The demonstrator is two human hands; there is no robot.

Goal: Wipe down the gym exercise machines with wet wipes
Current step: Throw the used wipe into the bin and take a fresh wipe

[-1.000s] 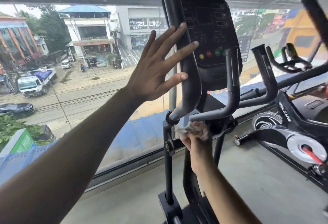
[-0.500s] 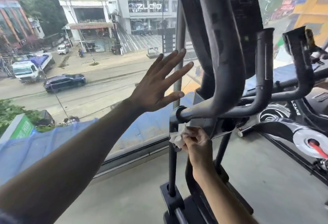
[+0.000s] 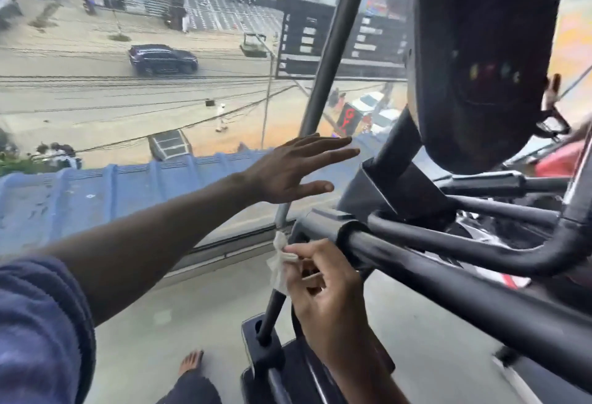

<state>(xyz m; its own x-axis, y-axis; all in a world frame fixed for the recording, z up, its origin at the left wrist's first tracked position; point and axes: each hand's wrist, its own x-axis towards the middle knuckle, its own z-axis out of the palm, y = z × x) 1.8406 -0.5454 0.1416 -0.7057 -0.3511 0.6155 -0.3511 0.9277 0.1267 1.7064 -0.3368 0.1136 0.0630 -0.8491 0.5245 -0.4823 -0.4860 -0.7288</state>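
Premises: gym, upper storey, street-facing. Evidence: black exercise machine (image 3: 448, 259) filling 3 o'clock, with tubular handlebars (image 3: 426, 243) and a console (image 3: 480, 60) bearing coloured buttons at 1 o'clock; grey floor (image 3: 192, 307) at 6 o'clock; full-height glass wall (image 3: 160, 99) from 9 to 12 o'clock, overlooking a blue corrugated roof (image 3: 128, 189), a road with a dark car (image 3: 163, 59), overhead cables and shopfronts below.

Left hand (image 3: 288, 169) outstretched, fingers (image 3: 333, 150) straight; right hand (image 3: 323, 288) fingers curled, pinching.
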